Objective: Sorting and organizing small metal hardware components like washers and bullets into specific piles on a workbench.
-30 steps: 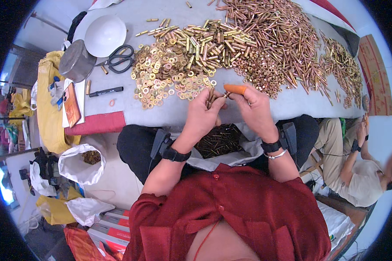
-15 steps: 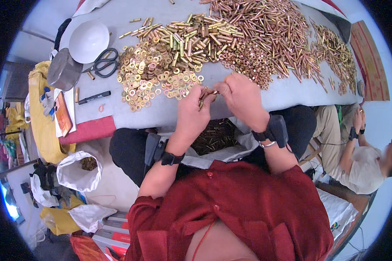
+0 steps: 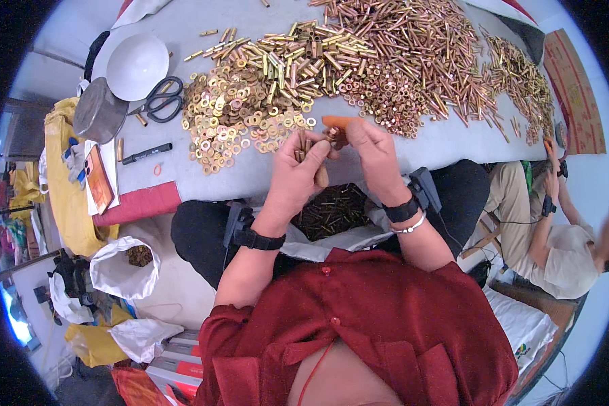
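Note:
My left hand (image 3: 292, 169) is closed around several short brass-coloured metal sleeves (image 3: 302, 149), their ends showing above the fingers. Against its thumb, my right hand (image 3: 375, 154) pinches a small nut-like metal piece (image 3: 333, 133); how it joins the sleeves is hidden by the fingers. An orange cover (image 3: 338, 122) sits on a right finger. Just beyond the hands, flat washers (image 3: 220, 115) lie heaped on the left and hex nuts (image 3: 389, 101) on the right. Behind them spread brass-coloured sleeves (image 3: 294, 64) and a big pile of thin metal rods (image 3: 413, 40).
A white bowl (image 3: 137, 66), metal pot (image 3: 100, 111), scissors (image 3: 164, 99), black marker (image 3: 147, 153) and orange phone (image 3: 98, 179) occupy the table's left. Below my hands, a white sack (image 3: 331, 213) holds dark metal parts. At right, another person (image 3: 561, 250) reaches to a smaller pile (image 3: 521, 84).
My hands have turned, so the sleeve ends and the nut-like piece show more plainly. My right hand's orange cover has come into fuller view. The other person's hand has reached up to the table.

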### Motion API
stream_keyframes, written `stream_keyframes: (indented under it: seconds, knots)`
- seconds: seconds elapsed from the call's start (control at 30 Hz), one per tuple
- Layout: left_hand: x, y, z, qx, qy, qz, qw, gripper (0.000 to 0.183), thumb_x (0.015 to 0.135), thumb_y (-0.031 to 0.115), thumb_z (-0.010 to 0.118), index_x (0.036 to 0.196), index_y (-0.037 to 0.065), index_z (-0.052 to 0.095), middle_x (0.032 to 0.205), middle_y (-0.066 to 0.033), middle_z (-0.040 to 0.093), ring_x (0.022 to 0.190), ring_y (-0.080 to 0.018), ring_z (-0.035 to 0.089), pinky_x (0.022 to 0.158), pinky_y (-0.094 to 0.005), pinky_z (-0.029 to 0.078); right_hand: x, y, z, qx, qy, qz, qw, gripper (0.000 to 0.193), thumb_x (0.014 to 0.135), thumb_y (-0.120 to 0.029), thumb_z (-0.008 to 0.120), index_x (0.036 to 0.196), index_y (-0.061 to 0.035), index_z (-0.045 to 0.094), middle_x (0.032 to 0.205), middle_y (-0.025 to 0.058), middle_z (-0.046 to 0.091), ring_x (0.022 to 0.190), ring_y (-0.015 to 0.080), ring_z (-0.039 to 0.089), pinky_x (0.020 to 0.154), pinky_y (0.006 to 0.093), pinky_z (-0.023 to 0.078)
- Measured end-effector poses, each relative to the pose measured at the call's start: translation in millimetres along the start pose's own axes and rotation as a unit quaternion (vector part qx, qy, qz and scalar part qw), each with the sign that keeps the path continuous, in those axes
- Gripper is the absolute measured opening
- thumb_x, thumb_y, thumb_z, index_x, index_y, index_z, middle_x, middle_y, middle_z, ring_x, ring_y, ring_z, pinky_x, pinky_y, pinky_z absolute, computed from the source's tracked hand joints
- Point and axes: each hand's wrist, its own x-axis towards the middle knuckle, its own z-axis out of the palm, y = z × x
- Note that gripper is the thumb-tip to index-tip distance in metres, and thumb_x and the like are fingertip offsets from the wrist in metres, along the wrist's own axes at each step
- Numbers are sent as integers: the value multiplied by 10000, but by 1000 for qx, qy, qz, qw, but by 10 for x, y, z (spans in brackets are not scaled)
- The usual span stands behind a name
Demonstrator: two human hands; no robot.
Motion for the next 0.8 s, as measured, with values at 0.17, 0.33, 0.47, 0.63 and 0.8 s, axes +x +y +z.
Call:
stream_keyframes:
  seconds: [0.17, 0.33, 0.47, 0.63, 0.8]
  knots:
    - [35, -57, -20, 22, 7, 44, 999, 89, 890, 107, 571, 934, 34, 545, 793, -39, 632, 640, -32, 525, 534, -183, 404, 19, 21, 71, 29, 49, -31, 998, 211, 887, -156, 587, 1037, -21, 650, 835, 4, 610, 739, 73, 547, 653, 225, 443]
    - [-1, -10, 28, 196, 51, 97, 975, 68, 880, 57, 560, 931, 17, 538, 786, -42, 635, 632, -44, 538, 532, -193, 419, 59, 2, 24, -156, 76, -33, 984, 152, 788, -139, 679, 865, -11, 655, 740, 53, 623, 675, 104, 564, 592, 250, 442]
    - [3, -35, 30, 264, 63, 130, 953, 57, 881, 52, 555, 926, 22, 539, 773, -40, 633, 616, -37, 527, 525, -191, 416, 60, -13, 38, -208, 90, -66, 972, 148, 787, -145, 683, 840, -11, 652, 711, 51, 620, 672, 99, 561, 595, 263, 443]
    - [8, 55, 22, 117, 40, 22, 992, 94, 885, 79, 564, 962, 33, 534, 768, -45, 634, 541, -26, 476, 474, -189, 380, 27, -88, 102, -15, 80, -47, 996, 238, 896, -228, 582, 948, 1, 621, 842, 55, 619, 801, 80, 530, 696, 231, 429]
    - [30, 63, -57, -7, 32, 8, 999, 108, 896, 121, 568, 980, 60, 538, 772, -43, 634, 465, -26, 427, 403, -183, 323, -20, 188, -95, 205, 54, 81, 974, 511, 960, -390, 376, 1159, 51, 540, 1042, 116, 602, 895, 156, 546, 813, 291, 418]
